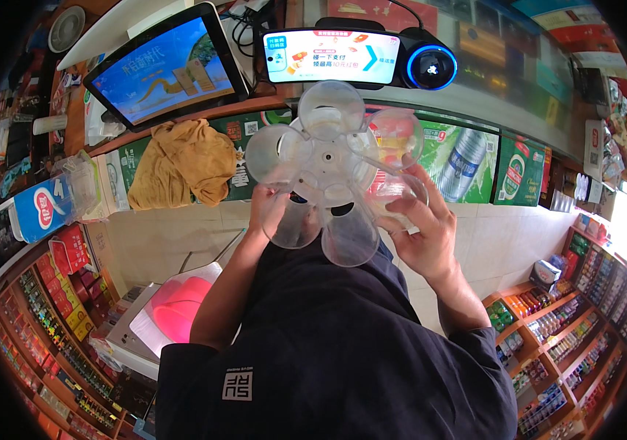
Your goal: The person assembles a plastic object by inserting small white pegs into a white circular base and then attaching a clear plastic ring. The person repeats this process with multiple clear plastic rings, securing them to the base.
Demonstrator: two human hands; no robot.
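A clear plastic holder point(328, 157) with several round cups set like petals around a hub is held up in front of me. My left hand point(269, 206) is at its lower left, partly hidden behind a clear cup. With its fingers and thumb, my right hand point(420, 220) grips the cups at the lower right. Under and through the cups a white round part shows, as do dark oval openings near the lower cups. A crumpled brown cloth point(184, 165) lies on the cartons left of the holder.
A tablet-like screen point(167, 69) and a lit payment terminal point(330, 58) stand on the glass counter beyond. Green beverage cartons point(456, 162) line its near side. A pink object point(181, 308) is at lower left; stocked shelves point(560, 341) flank both sides.
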